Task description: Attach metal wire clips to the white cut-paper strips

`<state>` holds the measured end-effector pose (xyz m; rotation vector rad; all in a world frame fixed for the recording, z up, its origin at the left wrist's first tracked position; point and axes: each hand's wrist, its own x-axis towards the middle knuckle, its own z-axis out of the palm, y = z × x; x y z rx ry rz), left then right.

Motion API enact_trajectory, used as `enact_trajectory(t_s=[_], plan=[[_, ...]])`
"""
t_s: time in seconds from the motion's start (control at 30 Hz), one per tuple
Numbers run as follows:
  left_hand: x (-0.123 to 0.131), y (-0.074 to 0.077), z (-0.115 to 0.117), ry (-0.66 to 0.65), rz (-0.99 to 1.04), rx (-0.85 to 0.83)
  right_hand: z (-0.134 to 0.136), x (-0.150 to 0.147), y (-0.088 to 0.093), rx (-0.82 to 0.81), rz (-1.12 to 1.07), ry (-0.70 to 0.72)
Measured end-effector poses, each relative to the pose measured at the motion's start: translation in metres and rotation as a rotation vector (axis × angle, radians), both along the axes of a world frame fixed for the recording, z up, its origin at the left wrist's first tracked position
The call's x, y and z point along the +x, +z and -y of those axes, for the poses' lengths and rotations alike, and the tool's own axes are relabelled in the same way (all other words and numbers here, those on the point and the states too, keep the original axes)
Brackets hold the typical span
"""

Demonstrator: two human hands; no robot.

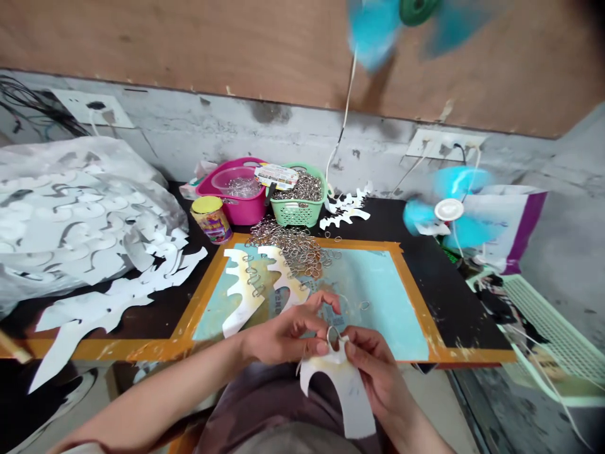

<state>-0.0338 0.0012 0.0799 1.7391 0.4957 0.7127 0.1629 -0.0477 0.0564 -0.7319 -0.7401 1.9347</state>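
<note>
Scalloped white cut-out is held above the lap, just in front of the orange-taped board, with a small metal ring standing at its upper edge. Fingers of the left hand are closed in a pinch at the ring, and fingers of the right hand are clenched on the cut-out beside it. Two similar cut-outs with rings attached are laid on the board, and a heap of linked metal rings is spread over its far edge. Beyond the board, a green basket of rings, a pink basket holding a clear plastic bowl and a yellow-lidded can are placed on the black desk. A pile of white cut-out sheets is heaped to the left of the board, and a blue electric fan is seen to its right, with its blades blurred.
</note>
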Motion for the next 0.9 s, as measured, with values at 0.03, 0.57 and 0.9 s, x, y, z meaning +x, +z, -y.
enact_trajectory(t_s=[0.03,0.57,0.9], plan=[[-0.001,-0.003,0.000,0.011,0.004,-0.022,-0.001,-0.002,-0.003,0.003,-0.011,0.001],[-0.003,-0.020,0.000,0.121,0.089,-0.162,-0.009,0.003,-0.017,0.307,0.221,0.211],[0.000,-0.015,0.000,0.135,0.026,-0.149,-0.011,0.004,-0.017,0.300,0.220,0.176]])
